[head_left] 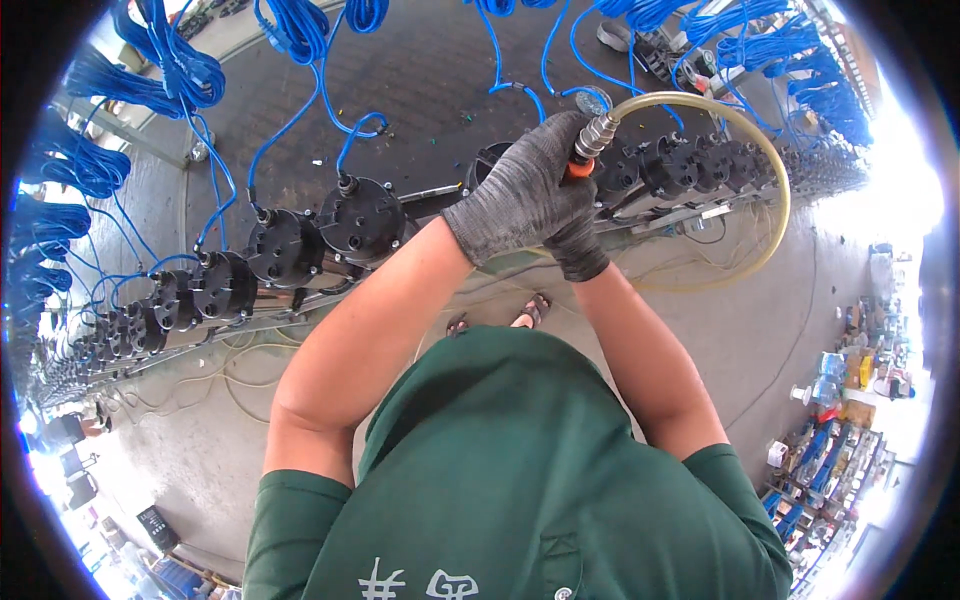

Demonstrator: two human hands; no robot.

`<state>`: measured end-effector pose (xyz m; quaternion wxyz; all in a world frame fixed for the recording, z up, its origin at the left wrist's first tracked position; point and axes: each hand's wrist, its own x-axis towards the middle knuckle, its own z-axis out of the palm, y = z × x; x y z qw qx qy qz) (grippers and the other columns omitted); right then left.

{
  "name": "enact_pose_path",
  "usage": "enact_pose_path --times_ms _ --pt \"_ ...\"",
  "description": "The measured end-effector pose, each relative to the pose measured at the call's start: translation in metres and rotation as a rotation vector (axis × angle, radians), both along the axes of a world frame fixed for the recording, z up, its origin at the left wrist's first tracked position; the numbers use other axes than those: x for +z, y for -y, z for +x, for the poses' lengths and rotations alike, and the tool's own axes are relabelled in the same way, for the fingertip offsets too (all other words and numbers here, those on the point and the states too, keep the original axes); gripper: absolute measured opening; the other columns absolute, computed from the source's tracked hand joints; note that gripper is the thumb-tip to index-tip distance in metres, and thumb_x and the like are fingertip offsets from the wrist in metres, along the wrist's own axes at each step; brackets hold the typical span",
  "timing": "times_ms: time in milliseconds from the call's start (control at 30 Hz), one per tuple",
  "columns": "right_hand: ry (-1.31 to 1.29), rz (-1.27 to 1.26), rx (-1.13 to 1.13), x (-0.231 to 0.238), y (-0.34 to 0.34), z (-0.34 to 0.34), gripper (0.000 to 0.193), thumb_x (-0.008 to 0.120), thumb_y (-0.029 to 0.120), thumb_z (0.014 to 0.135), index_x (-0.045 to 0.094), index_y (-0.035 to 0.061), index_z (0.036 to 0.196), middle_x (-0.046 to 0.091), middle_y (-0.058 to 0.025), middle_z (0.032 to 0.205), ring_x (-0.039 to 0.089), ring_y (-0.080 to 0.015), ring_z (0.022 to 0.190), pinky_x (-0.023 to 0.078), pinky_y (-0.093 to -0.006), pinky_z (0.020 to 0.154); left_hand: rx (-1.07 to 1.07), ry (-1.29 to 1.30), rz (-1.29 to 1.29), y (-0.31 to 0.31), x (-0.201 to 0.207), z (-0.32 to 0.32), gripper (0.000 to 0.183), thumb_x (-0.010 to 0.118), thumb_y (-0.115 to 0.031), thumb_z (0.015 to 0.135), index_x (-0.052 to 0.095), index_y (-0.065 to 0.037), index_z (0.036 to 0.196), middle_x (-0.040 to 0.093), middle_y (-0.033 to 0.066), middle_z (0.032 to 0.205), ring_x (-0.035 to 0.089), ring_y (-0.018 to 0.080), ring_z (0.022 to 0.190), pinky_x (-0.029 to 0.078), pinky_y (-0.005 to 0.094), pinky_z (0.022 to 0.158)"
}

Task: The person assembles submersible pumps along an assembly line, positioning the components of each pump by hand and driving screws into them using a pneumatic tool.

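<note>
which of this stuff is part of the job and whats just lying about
Likely part of the job:
hose-fed tool in the left hand, right hand close against it
pale hose
black-capped cylinders
blue cables

Probably just lying about:
yellow item, far right
black box-like item, lower left
</note>
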<state>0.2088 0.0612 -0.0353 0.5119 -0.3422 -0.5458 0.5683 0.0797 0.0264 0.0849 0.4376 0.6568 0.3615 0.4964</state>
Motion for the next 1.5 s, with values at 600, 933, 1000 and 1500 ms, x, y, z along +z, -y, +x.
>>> enact_pose_path --times_ms 600,933,1000,1500 --pt "0.264 0.314 0.037 0.018 0.002 0.001 0.047 0.078 0.005 0.086 0.056 0.0034 0.127 0.064 -0.0047 0.117 0.064 -0.017 0.108 0.053 -0.0323 0.095 -0.026 0.035 -0.024 -0.002 -0.009 -0.006 0.053 0.072 0.002 0.085 0.052 -0.003 0.133 0.061 0.0077 0.113 0.056 0.0187 0.105 0.047 0.0353 0.101" --pt "0.127 0.371 0.052 0.015 -0.002 0.003 0.05 0.085 0.013 0.077 0.062 0.0063 0.121 0.069 -0.0049 0.115 0.065 -0.0184 0.107 0.053 -0.0351 0.095 -0.043 0.133 -0.068 -0.001 -0.006 -0.004 0.051 0.072 0.003 0.084 0.052 -0.004 0.131 0.061 0.0065 0.111 0.056 0.0178 0.104 0.048 0.0345 0.099" --pt "0.169 0.346 0.055 0.017 0.0 0.002 0.051 0.085 0.013 0.078 0.061 0.0065 0.123 0.068 -0.0051 0.117 0.064 -0.0185 0.108 0.053 -0.0352 0.096 -0.038 0.093 -0.052 -0.002 -0.007 -0.005 0.051 0.071 0.003 0.084 0.052 -0.004 0.13 0.061 0.0066 0.11 0.056 0.0177 0.104 0.048 0.0345 0.099" --pt "0.304 0.315 0.054 0.023 0.0 0.007 0.05 0.081 0.009 0.082 0.058 0.0071 0.127 0.067 -0.0059 0.121 0.063 -0.0191 0.109 0.052 -0.0335 0.097 0.027 -0.021 0.001 -0.005 -0.011 -0.001 0.052 0.077 -0.003 0.085 0.053 -0.005 0.131 0.064 0.0073 0.111 0.059 0.0191 0.103 0.05 0.0359 0.097"
